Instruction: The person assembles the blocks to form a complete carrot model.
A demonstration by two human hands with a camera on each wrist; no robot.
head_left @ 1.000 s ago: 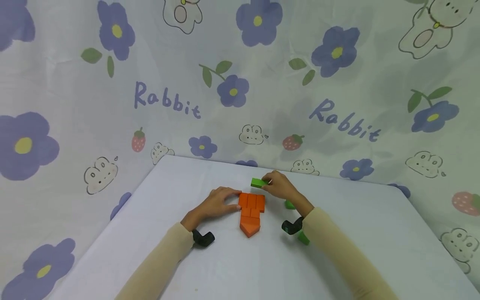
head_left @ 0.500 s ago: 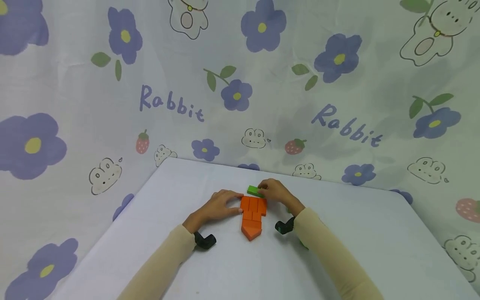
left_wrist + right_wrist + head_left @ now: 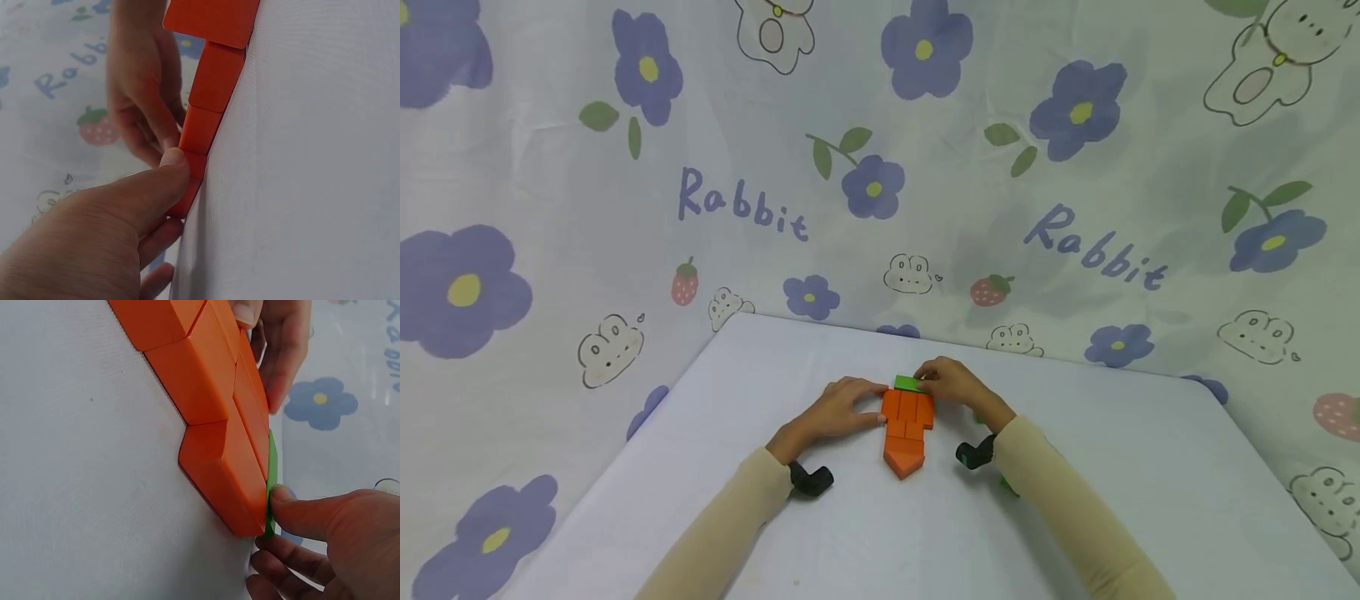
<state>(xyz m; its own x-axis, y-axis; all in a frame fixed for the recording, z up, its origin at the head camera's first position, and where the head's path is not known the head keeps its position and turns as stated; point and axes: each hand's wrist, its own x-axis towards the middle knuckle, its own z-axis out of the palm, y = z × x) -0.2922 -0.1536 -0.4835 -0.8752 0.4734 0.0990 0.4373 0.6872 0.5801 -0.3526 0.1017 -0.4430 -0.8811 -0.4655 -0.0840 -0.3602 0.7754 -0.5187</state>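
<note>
Several orange blocks [image 3: 904, 429] lie joined on the white table, with a pointed one nearest the person. My left hand [image 3: 835, 408] holds the left side of the wide far end, its thumb [image 3: 172, 172] on an orange block there and a finger at the far corner. A flat green block [image 3: 907, 383] lies along the far edge of the orange group. My right hand [image 3: 953, 382] pinches its right end between thumb [image 3: 300, 509] and fingers. In the right wrist view, the green block [image 3: 271, 481] touches or nearly touches the orange blocks.
More green pieces [image 3: 1009, 486] lie by the right forearm, partly hidden under it. Black wrist-worn devices [image 3: 811, 480] sit at both wrists. A patterned cloth [image 3: 880, 192] with flowers and rabbits hangs behind the table's far edge [image 3: 820, 323].
My right hand has brought the green block leftward and toward the orange group's far edge, turning it in line with that edge. The left hand has kept its place.
</note>
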